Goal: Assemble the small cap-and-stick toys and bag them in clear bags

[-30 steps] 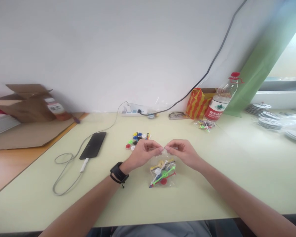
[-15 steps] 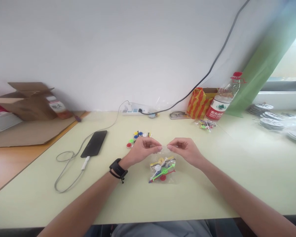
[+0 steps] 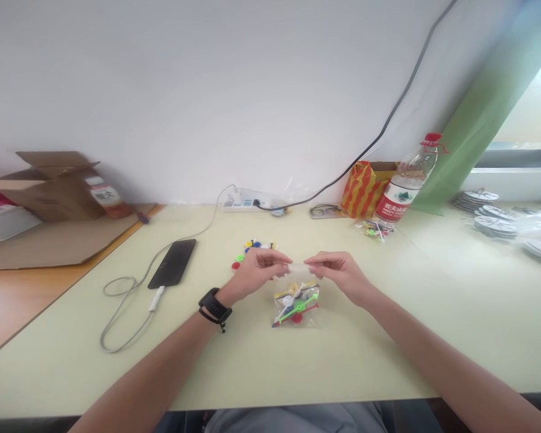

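Between my hands hangs a clear plastic bag (image 3: 296, 304) holding several small plastic parts: a green arrow-shaped piece, white, yellow and red ones. My left hand (image 3: 259, 272), with a black watch (image 3: 215, 305) on its wrist, pinches the bag's top edge on the left. The top edge on the right is pinched by my right hand (image 3: 338, 273). Just behind my left hand lies a pile of loose colored plastic pieces (image 3: 249, 245), partly hidden by that hand.
Left of my hands lies a black phone (image 3: 172, 263) on a charging cable. A power strip (image 3: 246, 202) sits against the wall. At the back right stand a large water bottle (image 3: 401, 189), a striped bag (image 3: 360, 187) and another filled bag (image 3: 375, 230). Stacked discs (image 3: 496, 225) lie farther right.
The bag's bottom has risen slightly toward my hands. Both hands keep their pinch at its top edge, with only small finger shifts.
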Motion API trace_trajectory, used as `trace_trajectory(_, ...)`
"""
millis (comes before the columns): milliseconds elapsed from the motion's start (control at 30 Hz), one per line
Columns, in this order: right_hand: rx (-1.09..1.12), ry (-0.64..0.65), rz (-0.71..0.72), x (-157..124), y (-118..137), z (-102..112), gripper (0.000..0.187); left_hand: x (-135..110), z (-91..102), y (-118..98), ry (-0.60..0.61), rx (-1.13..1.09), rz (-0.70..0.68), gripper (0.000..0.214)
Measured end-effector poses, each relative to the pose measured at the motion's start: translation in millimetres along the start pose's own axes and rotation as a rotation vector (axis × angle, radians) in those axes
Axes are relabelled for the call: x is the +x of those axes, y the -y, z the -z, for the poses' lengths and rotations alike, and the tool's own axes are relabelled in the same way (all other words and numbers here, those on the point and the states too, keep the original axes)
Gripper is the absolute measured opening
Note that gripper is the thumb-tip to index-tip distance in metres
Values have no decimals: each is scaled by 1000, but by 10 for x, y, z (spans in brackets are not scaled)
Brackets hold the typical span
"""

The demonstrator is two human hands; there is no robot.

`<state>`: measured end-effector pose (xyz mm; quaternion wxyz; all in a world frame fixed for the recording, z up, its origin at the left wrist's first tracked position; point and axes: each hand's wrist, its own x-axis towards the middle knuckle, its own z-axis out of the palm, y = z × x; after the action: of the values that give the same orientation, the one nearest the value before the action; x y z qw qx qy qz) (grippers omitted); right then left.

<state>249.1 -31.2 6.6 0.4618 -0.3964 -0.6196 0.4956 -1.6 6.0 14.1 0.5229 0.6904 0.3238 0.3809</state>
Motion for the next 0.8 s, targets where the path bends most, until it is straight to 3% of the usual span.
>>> trace_trajectory(200,88,-9,4,2,-53,15,18,8,7,12,-61,-48,-7,18)
trace_trajectory(567,-15,-50,58,4,-15,-9,30,7,-2,8,-101,31,25,37)
trace_trajectory(800,-71,-31,72,-6,12,4,36,-6,-17,-14,-60,65,17,35)
